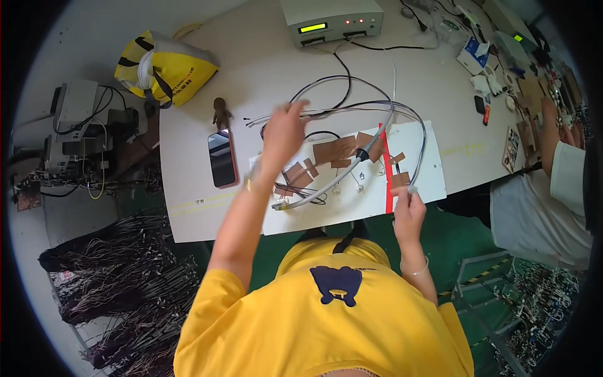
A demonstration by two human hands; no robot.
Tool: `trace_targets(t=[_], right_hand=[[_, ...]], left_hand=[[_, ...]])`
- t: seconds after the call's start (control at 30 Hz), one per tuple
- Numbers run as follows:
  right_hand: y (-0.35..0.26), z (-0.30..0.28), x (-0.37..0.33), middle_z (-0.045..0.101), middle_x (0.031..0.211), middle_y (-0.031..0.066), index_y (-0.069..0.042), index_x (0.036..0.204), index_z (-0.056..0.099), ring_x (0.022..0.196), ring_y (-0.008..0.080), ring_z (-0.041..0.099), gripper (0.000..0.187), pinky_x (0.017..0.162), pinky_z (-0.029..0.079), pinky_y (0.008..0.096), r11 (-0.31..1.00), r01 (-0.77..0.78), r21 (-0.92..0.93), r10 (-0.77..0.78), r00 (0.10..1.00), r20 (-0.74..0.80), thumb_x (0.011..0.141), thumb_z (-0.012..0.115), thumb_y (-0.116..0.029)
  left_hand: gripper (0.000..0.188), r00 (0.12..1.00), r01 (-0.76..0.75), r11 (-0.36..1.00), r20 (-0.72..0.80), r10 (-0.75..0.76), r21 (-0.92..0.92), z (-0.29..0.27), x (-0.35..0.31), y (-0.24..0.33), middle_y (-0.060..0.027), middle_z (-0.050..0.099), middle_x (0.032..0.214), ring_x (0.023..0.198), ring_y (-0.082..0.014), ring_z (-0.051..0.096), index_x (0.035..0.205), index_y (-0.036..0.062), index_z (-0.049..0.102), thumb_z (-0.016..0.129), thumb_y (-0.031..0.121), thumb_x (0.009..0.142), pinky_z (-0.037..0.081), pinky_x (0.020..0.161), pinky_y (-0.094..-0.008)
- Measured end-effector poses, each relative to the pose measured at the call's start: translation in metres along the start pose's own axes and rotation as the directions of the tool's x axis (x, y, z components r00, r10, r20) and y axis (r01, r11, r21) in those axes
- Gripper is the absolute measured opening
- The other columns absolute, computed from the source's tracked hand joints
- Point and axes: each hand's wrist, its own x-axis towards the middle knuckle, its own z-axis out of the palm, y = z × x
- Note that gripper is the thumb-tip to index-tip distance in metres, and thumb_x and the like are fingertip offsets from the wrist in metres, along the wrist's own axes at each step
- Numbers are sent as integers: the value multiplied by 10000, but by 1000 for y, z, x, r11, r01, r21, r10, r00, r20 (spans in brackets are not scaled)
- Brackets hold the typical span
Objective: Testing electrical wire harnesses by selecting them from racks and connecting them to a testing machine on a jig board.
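Note:
My right hand (409,217) pinches a pale connector (412,189) at the end of a dark cable, above the right part of a white board (433,151). My left hand (286,135) is raised over the board's far left edge, near thin cable leads (254,120); motion smears its fingers, so I cannot tell whether they grip anything. A thick grey cable (326,186) with a black collar (362,154) arches over the board between my hands. Brown tape patches (333,151) and a red strip (386,169) mark the board. Thin dark wires lie under the grey cable's near end.
A tester box (336,24) with a lit display stands at the far edge, cables running from it. On the left are a phone (223,158), a small brown figurine (220,113) and a yellow bag (166,69). Another person's arm (550,135) is at the right, past scattered tools.

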Motion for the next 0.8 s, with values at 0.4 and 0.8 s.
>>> trace_targets(t=[0.4,0.8], right_hand=[[-7,2,-24,648,845,108,-34,1054,631,911,303,581,514,859,459,389,847,517,-125,-146,451,881,710,781,-385],[-57,-11,-21,663,939,87,51,1191,557,667,85,556,416,603,460,209,702,-566,432,32,631,775,1016,440,-307]], left_hand=[[193,824,-184,943,567,-6,277,-8,57,-58,-123,664,810,819,-335,634,788,71,664,712,255,757,504,718,-442],[193,644,660,-273,714,-274,-700,-5,-41,135,55,343,637,510,-35,256,1074,14,584,512,159,968,205,442,-196]])
